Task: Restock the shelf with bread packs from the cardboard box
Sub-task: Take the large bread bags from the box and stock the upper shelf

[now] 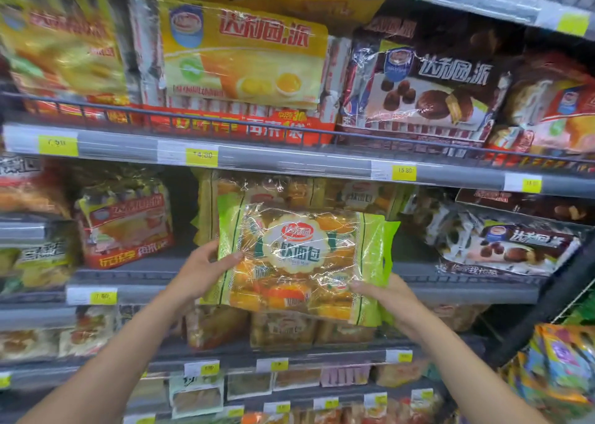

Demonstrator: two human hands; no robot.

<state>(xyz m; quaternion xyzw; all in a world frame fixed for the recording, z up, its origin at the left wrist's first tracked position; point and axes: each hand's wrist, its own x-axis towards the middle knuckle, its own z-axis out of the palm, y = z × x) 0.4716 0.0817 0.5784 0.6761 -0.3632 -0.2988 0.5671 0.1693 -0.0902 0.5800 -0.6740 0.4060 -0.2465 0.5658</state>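
Shelf (289, 166) ahead; left hand (206, 269), right hand (383, 294) outstretched, each grip holding bread pack (302, 262) edge.

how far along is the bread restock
Done: at least one green bread pack already sits on the shelf. In hand: the left hand and right hand hold another pack before it. Left: setting it in; the box is out of view.

Head view faces stocked shelves (289, 162) close up.
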